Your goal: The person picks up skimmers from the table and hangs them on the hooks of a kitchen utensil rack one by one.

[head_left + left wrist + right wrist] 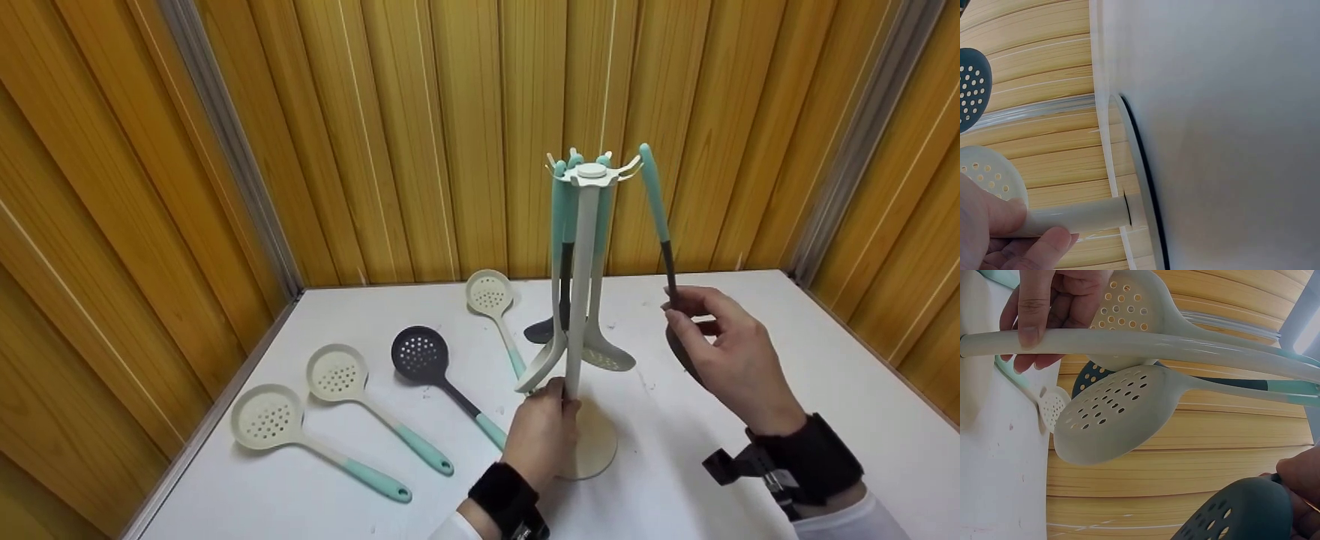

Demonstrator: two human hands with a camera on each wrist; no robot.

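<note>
My left hand (544, 431) grips the lower pole of a white utensil rack (581, 285), just above its round base. In my right hand (731, 352) is a dark skimmer (655, 195) with a mint handle, pinched low on its dark shaft. The handle's top end is up beside a right-hand hook of the rack; whether the hook passes through its hole cannot be told. The right wrist view shows its dark perforated head (1252, 512) hanging below the fingers. On the rack hang pale skimmers, one pale head (1117, 413) nearest, and a dark skimmer (540, 331).
To the left on the white table (337, 517) lie two cream skimmers (268, 417) (337, 373) and a dark skimmer (420, 355). Another cream skimmer (489, 293) lies farther back. Wood-patterned panels (450, 112) enclose the back and sides.
</note>
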